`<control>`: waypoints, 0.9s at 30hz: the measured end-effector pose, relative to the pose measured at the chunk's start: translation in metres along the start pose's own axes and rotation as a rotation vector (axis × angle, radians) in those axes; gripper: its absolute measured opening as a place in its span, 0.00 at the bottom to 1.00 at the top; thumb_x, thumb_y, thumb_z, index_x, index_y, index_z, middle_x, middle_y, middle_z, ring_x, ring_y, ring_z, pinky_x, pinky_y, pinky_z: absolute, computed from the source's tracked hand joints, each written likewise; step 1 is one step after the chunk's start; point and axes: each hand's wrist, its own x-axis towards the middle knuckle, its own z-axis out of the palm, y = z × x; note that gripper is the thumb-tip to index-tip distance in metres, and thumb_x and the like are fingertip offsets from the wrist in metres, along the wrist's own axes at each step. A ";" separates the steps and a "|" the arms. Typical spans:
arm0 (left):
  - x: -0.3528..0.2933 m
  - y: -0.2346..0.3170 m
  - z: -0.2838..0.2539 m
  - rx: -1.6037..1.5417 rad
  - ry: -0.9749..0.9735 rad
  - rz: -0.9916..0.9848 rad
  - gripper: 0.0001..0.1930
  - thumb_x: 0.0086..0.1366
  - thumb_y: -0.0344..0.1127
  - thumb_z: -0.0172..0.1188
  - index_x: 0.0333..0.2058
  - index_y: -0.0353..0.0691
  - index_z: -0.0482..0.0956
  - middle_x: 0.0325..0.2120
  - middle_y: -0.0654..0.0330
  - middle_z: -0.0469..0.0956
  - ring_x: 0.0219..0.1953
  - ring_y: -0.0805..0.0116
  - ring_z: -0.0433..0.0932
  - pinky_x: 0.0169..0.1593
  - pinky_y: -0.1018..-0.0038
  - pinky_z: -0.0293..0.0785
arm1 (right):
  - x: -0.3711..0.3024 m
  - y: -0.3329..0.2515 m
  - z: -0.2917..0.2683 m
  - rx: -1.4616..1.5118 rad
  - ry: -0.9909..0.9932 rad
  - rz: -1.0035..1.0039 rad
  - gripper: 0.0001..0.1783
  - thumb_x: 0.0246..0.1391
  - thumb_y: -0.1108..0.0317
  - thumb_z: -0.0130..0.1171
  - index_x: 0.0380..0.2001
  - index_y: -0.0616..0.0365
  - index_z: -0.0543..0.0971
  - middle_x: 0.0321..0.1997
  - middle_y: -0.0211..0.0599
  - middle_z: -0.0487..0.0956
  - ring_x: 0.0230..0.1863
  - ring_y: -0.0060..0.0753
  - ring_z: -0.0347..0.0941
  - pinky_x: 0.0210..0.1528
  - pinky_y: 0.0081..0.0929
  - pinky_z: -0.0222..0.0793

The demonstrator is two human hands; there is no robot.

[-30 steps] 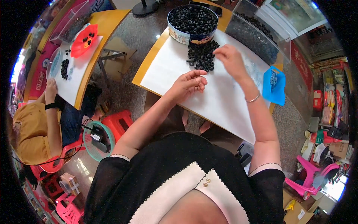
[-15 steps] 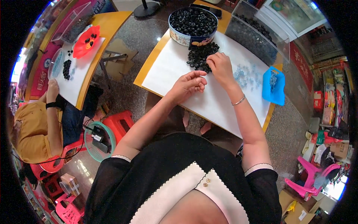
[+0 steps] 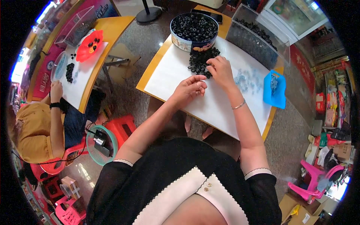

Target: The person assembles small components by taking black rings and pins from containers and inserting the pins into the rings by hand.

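Observation:
A loose pile of small black rings (image 3: 200, 60) lies on the white sheet (image 3: 165, 77). At its right edge, my right hand (image 3: 221, 72) bends its fingers into a pinch, the tips against the nearest rings; whatever is in them is too small to name. My left hand (image 3: 189, 91) hovers just in front of the pile, fingers curled toward the thumb. Anything inside its grip is hidden. Behind the pile stands a round tin (image 3: 180, 42) full of the same rings. Small clear-blue pieces (image 3: 247, 79) are scattered right of my right hand, beside a blue tray (image 3: 276, 98) holding more.
A clear bin (image 3: 252, 43) with black pieces stands at the table's back right, and a dark phone-like slab (image 3: 212, 15) behind the tin. On the left, a person in a mustard top (image 3: 35, 129) sits at another table with a red dish (image 3: 85, 52). A green basket (image 3: 98, 155) is beside my left arm.
The view has shifted slightly, moving the tables a little down in the picture. Both hands stay by the ring pile, with only small finger movements.

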 end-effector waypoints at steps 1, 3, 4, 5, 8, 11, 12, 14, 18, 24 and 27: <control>-0.001 0.000 -0.001 0.002 0.002 0.005 0.14 0.64 0.28 0.52 0.48 0.34 0.69 0.33 0.58 0.75 0.31 0.72 0.75 0.38 0.76 0.73 | -0.002 -0.007 -0.004 0.002 0.001 -0.005 0.07 0.45 0.69 0.59 0.30 0.54 0.79 0.31 0.35 0.73 0.37 0.37 0.70 0.41 0.32 0.63; -0.003 -0.003 -0.003 -0.044 0.017 0.060 0.13 0.64 0.28 0.52 0.47 0.33 0.70 0.33 0.58 0.75 0.32 0.72 0.75 0.38 0.76 0.73 | -0.014 -0.027 -0.018 0.558 0.032 0.372 0.09 0.48 0.69 0.58 0.34 0.55 0.80 0.30 0.28 0.75 0.31 0.24 0.68 0.37 0.21 0.63; -0.002 -0.004 -0.003 -0.043 0.017 0.059 0.13 0.64 0.28 0.52 0.47 0.33 0.70 0.33 0.58 0.75 0.32 0.72 0.75 0.38 0.76 0.73 | -0.020 -0.034 -0.023 0.559 0.033 0.373 0.09 0.48 0.69 0.58 0.34 0.55 0.80 0.30 0.28 0.75 0.31 0.24 0.68 0.37 0.21 0.63; -0.001 -0.004 -0.004 -0.065 0.029 0.080 0.13 0.64 0.28 0.53 0.47 0.34 0.70 0.33 0.58 0.75 0.32 0.71 0.75 0.38 0.76 0.72 | -0.027 -0.041 -0.026 0.781 0.035 0.495 0.10 0.49 0.69 0.58 0.36 0.57 0.80 0.29 0.25 0.75 0.29 0.19 0.66 0.35 0.17 0.62; -0.001 -0.007 0.000 -0.063 0.062 0.148 0.13 0.62 0.27 0.55 0.46 0.35 0.72 0.34 0.58 0.76 0.32 0.72 0.74 0.37 0.76 0.72 | -0.048 -0.056 -0.023 1.058 0.043 0.644 0.12 0.51 0.69 0.58 0.39 0.59 0.80 0.29 0.22 0.75 0.29 0.13 0.63 0.34 0.12 0.61; -0.001 -0.011 0.008 0.061 0.116 0.237 0.13 0.61 0.26 0.57 0.46 0.37 0.74 0.34 0.60 0.76 0.31 0.75 0.74 0.36 0.78 0.72 | -0.059 -0.070 -0.015 1.142 0.066 0.696 0.12 0.52 0.70 0.57 0.40 0.61 0.80 0.29 0.22 0.76 0.30 0.12 0.63 0.34 0.12 0.61; -0.002 -0.011 0.010 0.158 0.148 0.278 0.13 0.60 0.26 0.58 0.45 0.37 0.75 0.34 0.62 0.76 0.31 0.76 0.73 0.36 0.79 0.71 | -0.063 -0.071 -0.010 1.167 0.089 0.712 0.12 0.52 0.70 0.57 0.40 0.61 0.80 0.29 0.23 0.76 0.30 0.13 0.64 0.35 0.12 0.62; -0.004 -0.012 0.011 0.229 0.175 0.273 0.13 0.59 0.26 0.59 0.44 0.37 0.76 0.32 0.64 0.76 0.31 0.77 0.73 0.35 0.80 0.71 | -0.067 -0.074 -0.006 1.196 0.114 0.731 0.12 0.52 0.71 0.58 0.40 0.61 0.79 0.29 0.23 0.76 0.30 0.13 0.64 0.35 0.12 0.62; -0.003 -0.016 0.008 0.325 0.182 0.300 0.11 0.58 0.26 0.59 0.42 0.37 0.77 0.30 0.67 0.76 0.31 0.79 0.72 0.35 0.82 0.71 | -0.072 -0.077 -0.003 1.215 0.205 0.726 0.10 0.51 0.72 0.58 0.38 0.62 0.79 0.31 0.25 0.76 0.30 0.14 0.66 0.35 0.13 0.64; -0.008 -0.014 0.013 0.401 0.130 0.287 0.10 0.59 0.26 0.59 0.40 0.36 0.76 0.32 0.67 0.77 0.32 0.80 0.73 0.36 0.83 0.71 | -0.078 -0.084 -0.014 0.822 0.217 0.565 0.11 0.51 0.72 0.59 0.39 0.61 0.78 0.33 0.30 0.78 0.34 0.19 0.71 0.38 0.18 0.68; -0.008 -0.020 0.014 0.441 0.150 0.321 0.10 0.59 0.26 0.59 0.40 0.35 0.75 0.33 0.66 0.77 0.33 0.80 0.74 0.37 0.83 0.71 | -0.082 -0.081 -0.013 0.818 0.187 0.575 0.10 0.52 0.72 0.58 0.38 0.61 0.78 0.33 0.30 0.78 0.34 0.19 0.71 0.39 0.19 0.68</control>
